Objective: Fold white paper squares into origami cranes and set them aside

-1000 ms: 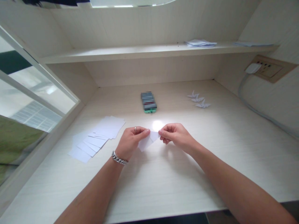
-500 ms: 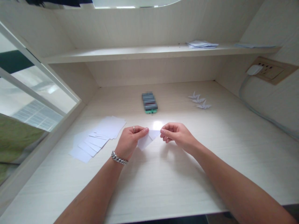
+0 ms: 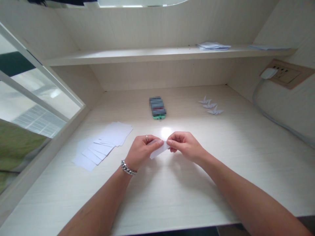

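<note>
Both hands meet over the middle of the desk (image 3: 172, 190). My left hand (image 3: 142, 151), with a ring and a chain bracelet, pinches the left end of a small white paper (image 3: 158, 151). Pinching the same paper's right end is my right hand (image 3: 184, 146). The paper is folded and held just above the desk, its fingertips nearly touching each other. A fan of white paper sheets (image 3: 103, 144) lies to the left of my left hand.
A phone (image 3: 157, 107) lies at the back centre. Three folded paper cranes (image 3: 210, 105) sit at the back right. A shelf (image 3: 147, 54) above carries more papers (image 3: 213, 46). A wall socket with plug and cable (image 3: 268, 73) is on the right; a window (image 3: 31, 98) on the left.
My hands have come closer together and the paper has been folded smaller between them. Both hands dropped slightly toward the desk.
</note>
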